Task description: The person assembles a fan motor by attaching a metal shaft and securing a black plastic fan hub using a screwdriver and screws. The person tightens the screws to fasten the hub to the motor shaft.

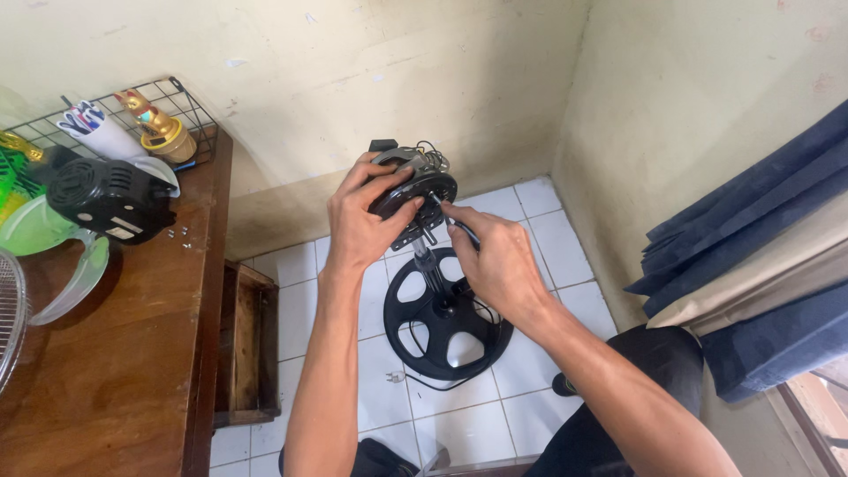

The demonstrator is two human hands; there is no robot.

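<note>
On the far left, my wooden worktop [115,353] carries a black motor cover [104,199], green fan blades [40,231], a white cup of pens [99,132] and a gold cat figure [157,124] inside a wire basket [190,104]. A few small screws [179,235] lie loose on the wood near the cover. Below the worktop's edge a wooden crate [247,344] sits on the white tiled floor [459,424].

My left hand [362,225] wraps the fan motor [413,190] from its left side, fingers curled over the top and thumb pressed on the dark round face; that grip is closed firmly on the motor. The motor sits atop a thin pole [427,265] whose long axis runs down to the round black base [446,322] on the floor. The motor's face tilts toward me and a little to the right, with loose wires at its back.

My right hand [495,261] pinches a slim dark tool [461,226], its tip touching the motor's face at the right edge. Dark blue cloth [751,238] hangs at the far right.
</note>
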